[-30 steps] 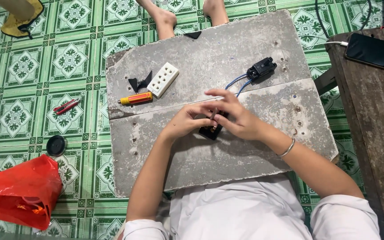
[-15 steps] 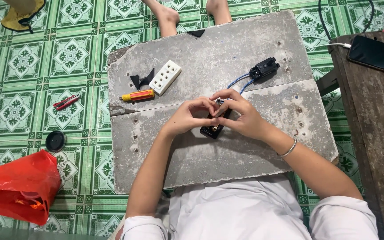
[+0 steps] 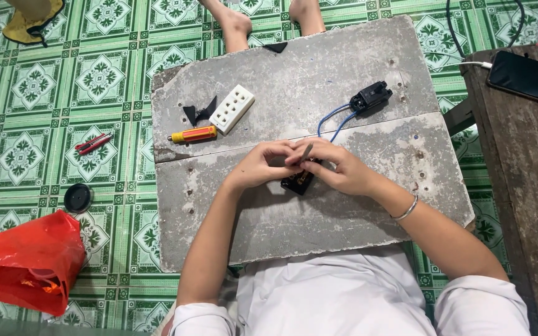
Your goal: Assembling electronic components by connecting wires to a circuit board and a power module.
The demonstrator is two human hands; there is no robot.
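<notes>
Both hands (image 3: 303, 167) around a small black part (image 3: 298, 182) on the slab (image 3: 294, 230)

White short-sleeved shirt (image 3: 337, 292), plain, no print visible; the sleeves end above the elbows with folded cuffs, one at the near left, one at the near right. Forearms bare below them. Thin silver bangle (image 3: 405, 210) on the right wrist, a single smooth band; left wrist bare, and both feet, at the far edge, are bare too.
</notes>
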